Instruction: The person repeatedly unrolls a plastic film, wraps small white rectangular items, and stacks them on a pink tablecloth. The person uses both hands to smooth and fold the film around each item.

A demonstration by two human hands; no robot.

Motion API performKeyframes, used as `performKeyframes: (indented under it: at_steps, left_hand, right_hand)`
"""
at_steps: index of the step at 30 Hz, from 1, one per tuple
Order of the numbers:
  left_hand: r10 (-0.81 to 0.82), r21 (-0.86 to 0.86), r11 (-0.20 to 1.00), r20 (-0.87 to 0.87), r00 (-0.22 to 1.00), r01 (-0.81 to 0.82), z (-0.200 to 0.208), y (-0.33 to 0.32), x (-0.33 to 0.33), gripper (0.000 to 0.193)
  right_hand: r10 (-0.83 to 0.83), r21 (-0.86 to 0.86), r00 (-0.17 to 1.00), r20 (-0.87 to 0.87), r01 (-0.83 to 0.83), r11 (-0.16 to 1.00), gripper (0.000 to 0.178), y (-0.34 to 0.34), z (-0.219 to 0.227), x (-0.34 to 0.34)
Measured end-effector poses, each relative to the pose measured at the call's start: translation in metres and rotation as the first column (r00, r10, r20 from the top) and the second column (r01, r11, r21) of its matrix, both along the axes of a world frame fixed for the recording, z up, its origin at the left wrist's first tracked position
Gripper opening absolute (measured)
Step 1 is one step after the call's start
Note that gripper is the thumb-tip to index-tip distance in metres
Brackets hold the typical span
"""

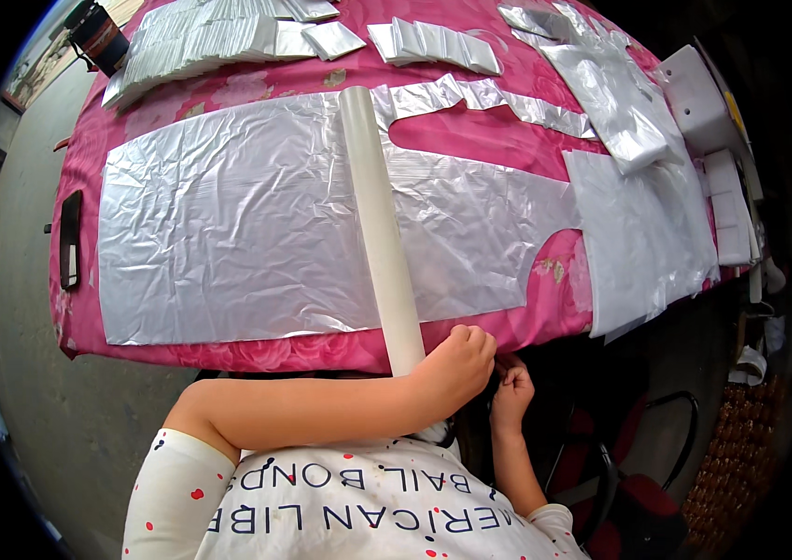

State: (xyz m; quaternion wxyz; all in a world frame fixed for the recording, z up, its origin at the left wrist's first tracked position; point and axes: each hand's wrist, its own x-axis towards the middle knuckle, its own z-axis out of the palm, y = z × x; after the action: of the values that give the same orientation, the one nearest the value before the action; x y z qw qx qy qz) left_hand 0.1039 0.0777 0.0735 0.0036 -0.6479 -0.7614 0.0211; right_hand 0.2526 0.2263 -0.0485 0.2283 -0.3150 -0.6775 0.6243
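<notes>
My left forearm reaches across in front of my body, and my left hand is closed at the table's near edge. Just right of it and lower, my right hand is also closed, its fingers pinched together. Anything between the fingers is too small or hidden to make out. Next to my left hand is the near end of a long pale tube. The tube lies across a thin silvery plastic sheet, cut like an apron with curved cut-outs and a strap at its far right.
Folded silvery packets lie in rows along the far side. More plastic sheets are piled at the right, beside white boxes. A phone lies at the left edge of the pink cloth. A dark container stands far left.
</notes>
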Motion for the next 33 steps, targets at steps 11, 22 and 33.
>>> performKeyframes:
  at_steps: [11,22,33]
  left_hand:
    - [-0.044,0.188,0.982,0.285,0.957,-0.011,-0.008,0.004,-0.021,0.013]
    - [-0.496,0.661,0.680,0.733,0.466,-0.316,0.052,-0.019,-0.048,0.020]
    - [-0.876,0.276,0.236,0.476,-0.081,-0.932,0.040,-0.201,-0.127,0.017]
  right_hand:
    - [0.029,-0.024,0.999,-0.013,-0.029,0.999,0.020,0.001,0.000,-0.003]
    - [-0.098,-0.547,0.991,-0.092,0.031,0.837,0.007,-0.009,0.031,-0.021]
    - [0.124,0.116,0.992,-0.002,-0.123,0.986,0.019,-0.011,0.026,-0.018]
